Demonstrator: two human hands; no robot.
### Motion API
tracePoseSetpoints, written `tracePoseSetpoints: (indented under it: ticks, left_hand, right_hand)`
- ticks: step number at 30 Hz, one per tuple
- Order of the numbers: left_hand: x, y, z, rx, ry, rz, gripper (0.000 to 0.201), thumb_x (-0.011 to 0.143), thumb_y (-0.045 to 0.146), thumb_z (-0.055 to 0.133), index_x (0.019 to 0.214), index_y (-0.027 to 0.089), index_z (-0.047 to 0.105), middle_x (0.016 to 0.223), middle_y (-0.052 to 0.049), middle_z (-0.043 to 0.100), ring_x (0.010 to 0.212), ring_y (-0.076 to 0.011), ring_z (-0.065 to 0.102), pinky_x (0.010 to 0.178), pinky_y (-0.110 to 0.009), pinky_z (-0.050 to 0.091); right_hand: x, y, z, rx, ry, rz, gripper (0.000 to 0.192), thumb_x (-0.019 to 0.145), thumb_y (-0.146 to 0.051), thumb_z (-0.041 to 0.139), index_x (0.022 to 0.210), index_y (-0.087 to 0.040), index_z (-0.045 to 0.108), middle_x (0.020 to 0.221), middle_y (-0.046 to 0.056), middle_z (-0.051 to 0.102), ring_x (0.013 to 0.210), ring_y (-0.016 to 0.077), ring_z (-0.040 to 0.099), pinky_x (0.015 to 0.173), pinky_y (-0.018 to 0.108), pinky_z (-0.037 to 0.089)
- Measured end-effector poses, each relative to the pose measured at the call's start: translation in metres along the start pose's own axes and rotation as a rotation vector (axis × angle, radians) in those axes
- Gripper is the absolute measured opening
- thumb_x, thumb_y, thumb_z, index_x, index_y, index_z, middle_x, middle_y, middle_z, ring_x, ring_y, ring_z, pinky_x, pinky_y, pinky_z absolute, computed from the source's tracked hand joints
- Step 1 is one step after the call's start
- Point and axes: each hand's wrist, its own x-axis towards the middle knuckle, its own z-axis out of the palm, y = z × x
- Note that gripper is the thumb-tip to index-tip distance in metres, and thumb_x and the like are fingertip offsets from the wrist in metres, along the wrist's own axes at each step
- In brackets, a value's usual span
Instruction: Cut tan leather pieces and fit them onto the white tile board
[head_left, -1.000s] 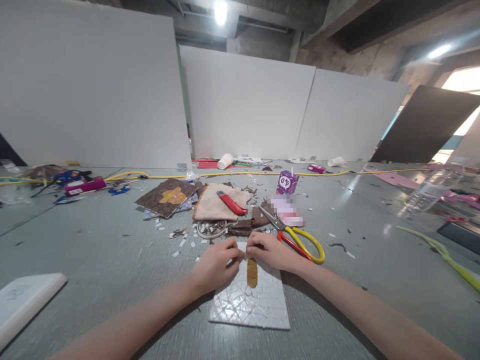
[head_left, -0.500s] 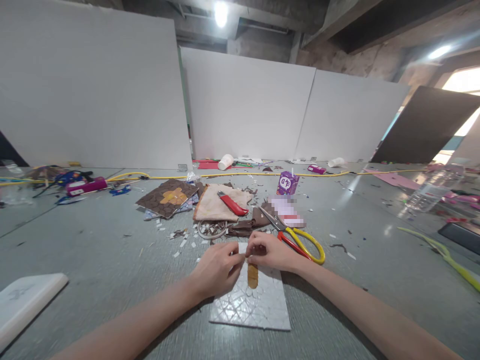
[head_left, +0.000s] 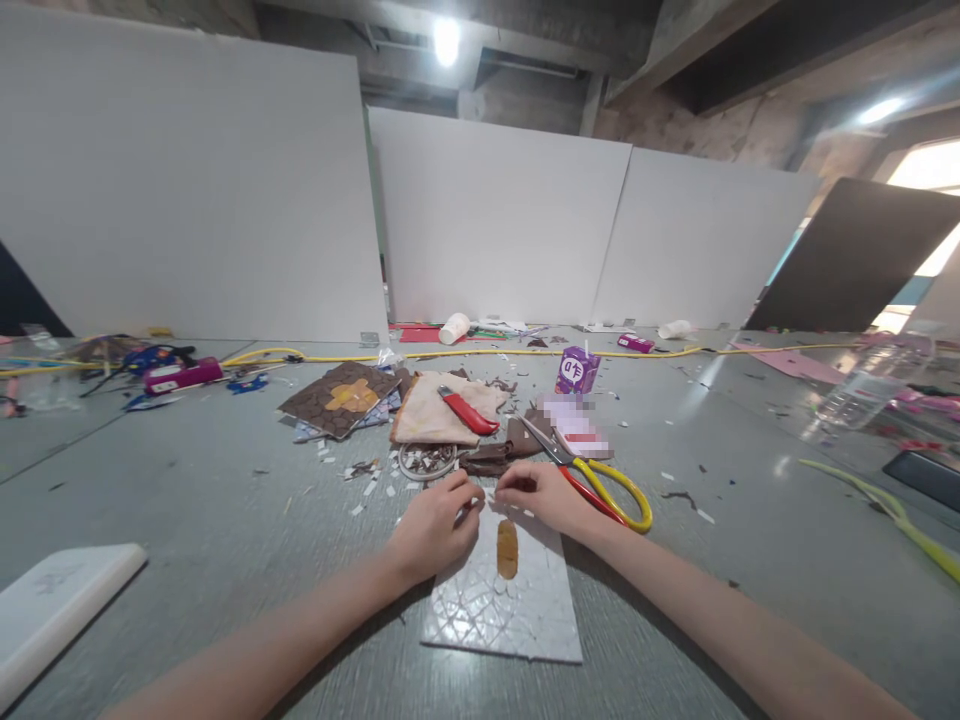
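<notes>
Pinching seems to be what both sets of fingers are up to: the left hand (head_left: 433, 525) has its fingertips pressed together at the far edge of the white patterned sheet (head_left: 502, 605), and the right hand (head_left: 541, 494) is curled the same way just across from it. Whether anything tiny sits between the fingertips, I can't tell, too small. Both wrists rest low, which looks like it pins the sheet flat on the bench (head_left: 187, 480).

On the sheet, just below the hands and untouched, lies a small amber oval piece (head_left: 507, 548).

Right beside the right hand are the yellow-handled scissors (head_left: 600, 484), within easy grabbing range. Farther out there's a red utility knife (head_left: 466, 410) lying on a beige cloth (head_left: 427, 415), a brown patterned sheet (head_left: 341, 397) with an amber bit on it, and brown offcuts plus white snippets scattered around.

Containers: a purple drink carton (head_left: 576, 371) stands upright with a straw poking out, a white paper cup (head_left: 453, 327) is tipped on its side at the back, and a clear plastic bottle (head_left: 874, 380) lies far right; contents not visible for any of them.
</notes>
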Motion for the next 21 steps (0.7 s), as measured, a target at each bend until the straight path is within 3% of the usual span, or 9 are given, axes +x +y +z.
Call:
tracePoseSetpoints:
  ticks: [3, 10, 16, 21]
  left_hand:
    - [-0.0001, 0.0005, 0.001, 0.045, -0.025, 0.001, 0.017, 0.075, 0.014, 0.038, 0.078, 0.017, 0.054, 0.074, -0.001, 0.05, 0.067, -0.0125, 0.05, 0.061, -0.023, 0.038]
    - [-0.0005, 0.001, 0.0014, 0.075, -0.018, -0.016, 0.019, 0.077, 0.018, 0.038, 0.091, 0.017, 0.05, 0.082, -0.003, 0.05, 0.069, -0.0133, 0.05, 0.062, -0.024, 0.038]
    - [-0.0007, 0.001, 0.0012, 0.141, -0.079, 0.04, 0.023, 0.081, 0.021, 0.034, 0.081, 0.019, 0.057, 0.074, -0.002, 0.048, 0.067, -0.0125, 0.05, 0.062, -0.023, 0.038]
    - [-0.0023, 0.0021, 0.0007, 0.224, -0.07, -0.016, 0.023, 0.081, 0.022, 0.035, 0.085, 0.022, 0.057, 0.075, -0.001, 0.047, 0.065, -0.0124, 0.05, 0.058, -0.022, 0.036]
  right_hand:
    - [0.0013, 0.0044, 0.0027, 0.016, 0.055, 0.02, 0.01, 0.067, -0.02, 0.055, 0.069, -0.014, 0.062, 0.065, 0.0, 0.06, 0.062, 0.0112, 0.052, 0.059, 0.021, 0.04]
    - [-0.0014, -0.0011, 0.0018, -0.041, 0.014, -0.041, 0.01, 0.067, -0.02, 0.056, 0.068, -0.015, 0.064, 0.068, 0.001, 0.059, 0.065, 0.0117, 0.053, 0.06, 0.021, 0.04]
    - [-0.0003, 0.0012, 0.0015, -0.047, 0.027, -0.068, 0.014, 0.069, -0.019, 0.053, 0.076, -0.016, 0.064, 0.075, 0.002, 0.062, 0.07, 0.0133, 0.055, 0.064, 0.023, 0.041]
    - [0.0013, 0.0073, 0.0028, 0.004, 0.042, -0.034, 0.015, 0.07, -0.02, 0.05, 0.077, -0.015, 0.063, 0.072, 0.002, 0.063, 0.066, 0.0126, 0.055, 0.061, 0.022, 0.042]
